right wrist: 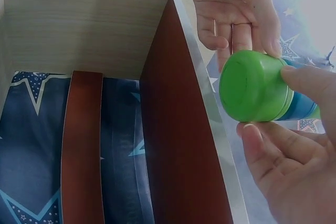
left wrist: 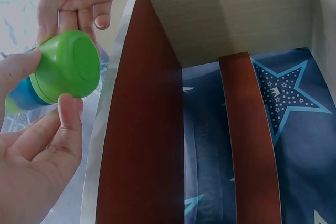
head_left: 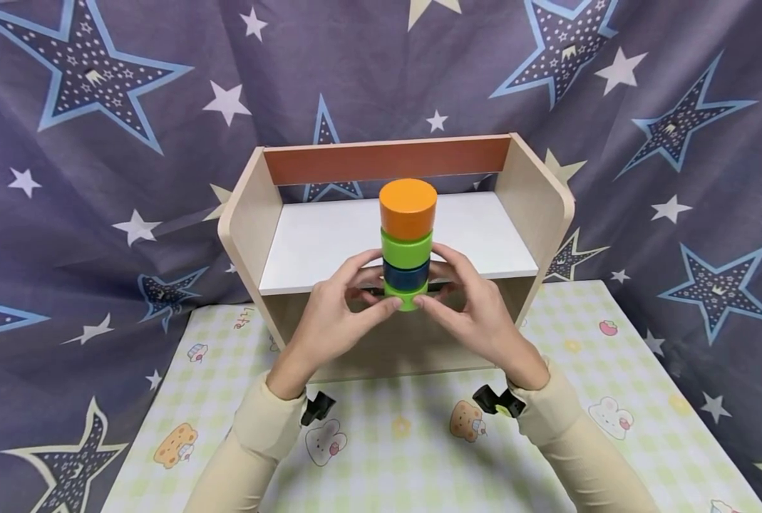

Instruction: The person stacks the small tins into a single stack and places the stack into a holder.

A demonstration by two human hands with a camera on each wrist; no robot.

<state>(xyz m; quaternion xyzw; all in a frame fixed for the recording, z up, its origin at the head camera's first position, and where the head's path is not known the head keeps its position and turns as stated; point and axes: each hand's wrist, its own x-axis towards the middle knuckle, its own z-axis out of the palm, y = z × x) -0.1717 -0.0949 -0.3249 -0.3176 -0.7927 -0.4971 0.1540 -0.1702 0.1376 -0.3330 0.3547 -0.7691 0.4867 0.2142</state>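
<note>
An upright stack of round cups is held up in front of the shelf: an orange cup (head_left: 409, 206) on top, a green cup (head_left: 406, 249) under it, then a dark blue cup (head_left: 406, 275) and a smaller green cup (head_left: 406, 295) at the bottom. From the left side, my left hand (head_left: 338, 306) grips the lower part with thumb and curled fingers. My right hand (head_left: 477, 306) mirrors it on the other side, the thumb tips close together at the bottom cup. Both wrist views show the bottom cup's green base (left wrist: 73, 64) between the two hands; the orange cup is hidden there.
Behind the stack stands a wooden shelf unit (head_left: 550, 189) with a white top board (head_left: 329, 228) and a reddish-brown back rail (head_left: 387, 162). It rests on a table with a checked cloth (head_left: 406, 463). A star-patterned curtain (head_left: 368, 71) surrounds the table.
</note>
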